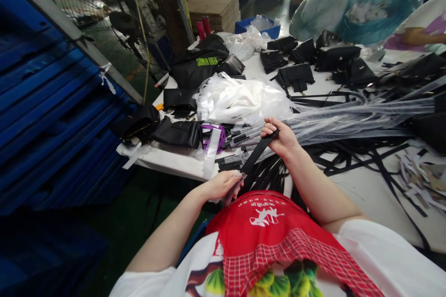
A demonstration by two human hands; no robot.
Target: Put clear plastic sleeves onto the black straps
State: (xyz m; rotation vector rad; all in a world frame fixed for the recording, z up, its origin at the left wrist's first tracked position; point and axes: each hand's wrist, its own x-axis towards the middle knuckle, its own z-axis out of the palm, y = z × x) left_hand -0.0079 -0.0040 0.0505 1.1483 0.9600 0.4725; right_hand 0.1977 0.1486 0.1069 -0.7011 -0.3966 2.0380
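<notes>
A flat black strap [257, 154] runs slantwise between my two hands, just in front of the red apron. My right hand [281, 137] is closed around its upper end. The lower end is gripped by my left hand [225, 184], where a piece of clear plastic sleeve [230, 195] shows at the fingers. Under the strap, more black straps [275, 174] hang over the table's front edge. Beyond my right hand lies a bundle of straps in clear plastic sleeves [334, 120]. A pile of white material in plastic [240, 100] sits behind the strap.
Black bags [179, 132] stand at the table's left, with several more black bags [337, 58] at the back. A purple roll [218, 138] lies near the front edge. Paper scraps [423, 176] are at the right. Blue stacked panels [52, 116] rise on the left. Another person's arm [423, 36] shows far right.
</notes>
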